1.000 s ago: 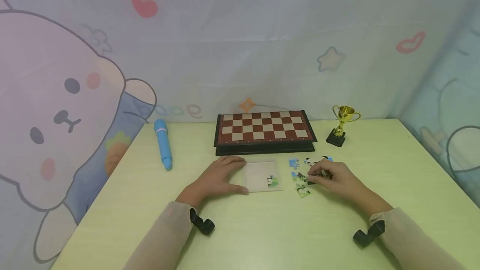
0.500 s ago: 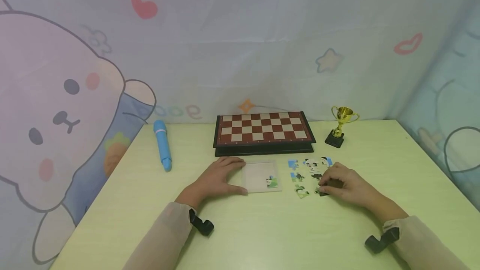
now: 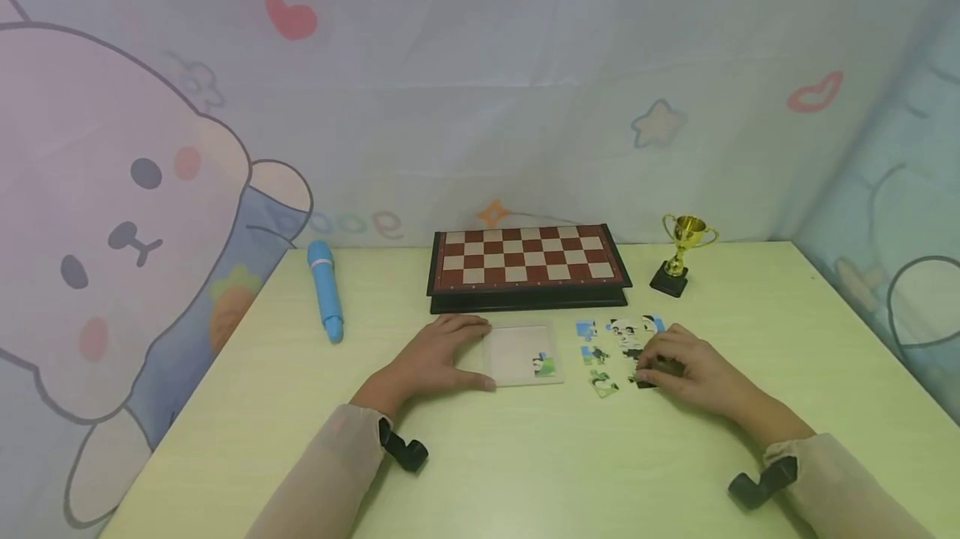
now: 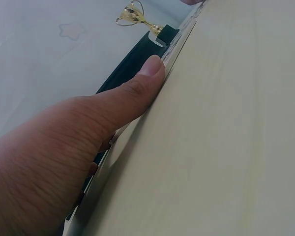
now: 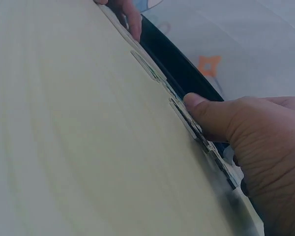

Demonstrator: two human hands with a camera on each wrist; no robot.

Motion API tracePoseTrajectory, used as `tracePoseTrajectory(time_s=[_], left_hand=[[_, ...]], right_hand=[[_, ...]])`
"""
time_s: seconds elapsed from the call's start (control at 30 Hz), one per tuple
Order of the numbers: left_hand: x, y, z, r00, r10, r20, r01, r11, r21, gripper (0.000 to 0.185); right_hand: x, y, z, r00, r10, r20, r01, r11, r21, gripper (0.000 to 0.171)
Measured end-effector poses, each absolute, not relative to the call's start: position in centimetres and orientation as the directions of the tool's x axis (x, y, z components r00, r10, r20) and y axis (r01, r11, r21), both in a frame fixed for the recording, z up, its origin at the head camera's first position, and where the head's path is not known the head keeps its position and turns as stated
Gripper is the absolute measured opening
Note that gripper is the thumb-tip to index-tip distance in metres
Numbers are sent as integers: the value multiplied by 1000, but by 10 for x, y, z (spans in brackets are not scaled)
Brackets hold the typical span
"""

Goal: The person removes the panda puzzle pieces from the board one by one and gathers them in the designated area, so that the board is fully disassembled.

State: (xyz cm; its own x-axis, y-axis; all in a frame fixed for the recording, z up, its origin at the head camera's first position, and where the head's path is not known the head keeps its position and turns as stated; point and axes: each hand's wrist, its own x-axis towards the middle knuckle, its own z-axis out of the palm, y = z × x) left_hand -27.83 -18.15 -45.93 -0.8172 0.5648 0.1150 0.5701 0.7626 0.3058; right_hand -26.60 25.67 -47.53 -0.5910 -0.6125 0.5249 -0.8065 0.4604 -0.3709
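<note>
A pale puzzle tray (image 3: 517, 349) lies flat in front of me with one picture piece (image 3: 545, 366) set in its near right corner. My left hand (image 3: 438, 353) rests on the tray's left side, thumb (image 4: 137, 88) straight along its near edge. Several loose puzzle pieces (image 3: 600, 353) lie to the right of the tray. My right hand (image 3: 678, 366) sits at their near right, fingers curled, pinching a dark puzzle piece (image 3: 643, 383) against the table. In the right wrist view my thumb (image 5: 211, 115) presses that piece's edge (image 5: 187, 118).
A folded chessboard box (image 3: 528, 264) stands just behind the tray. A small gold trophy (image 3: 681, 252) is at the back right and a blue pen-like tube (image 3: 326, 289) at the back left. The table's edge (image 3: 885, 356) runs along the right.
My right hand has drawn back from the middle of the loose pieces to the piece at their near right. The left hand and tray have stayed put.
</note>
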Motion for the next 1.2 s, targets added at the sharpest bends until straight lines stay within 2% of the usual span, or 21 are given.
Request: tracePoseTrajectory(time_s=[0.33,0.53,0.73,1.03,1.2], left_hand=[[-279,-181,-462,-818,562,124,572,767,291,96],[-278,-181,-463,-814,567,128,577,762,294,96],[-279,-182,-463,-817,561,133,574,768,286,96],[-278,-182,-461,-813,566,140,580,760,293,95],[-279,-182,-460,-814,565,134,577,763,292,96]], right_hand=[[-272,245,-467,-597,-610,521,-800,401,-447,30],[-279,213,-466,-587,-650,482,-802,387,-456,19],[-290,180,-467,-543,-707,454,-830,370,-417,10],[-295,142,-467,-574,-716,397,-813,440,-380,32],[-293,136,-466,-584,-708,397,-809,464,-361,35]])
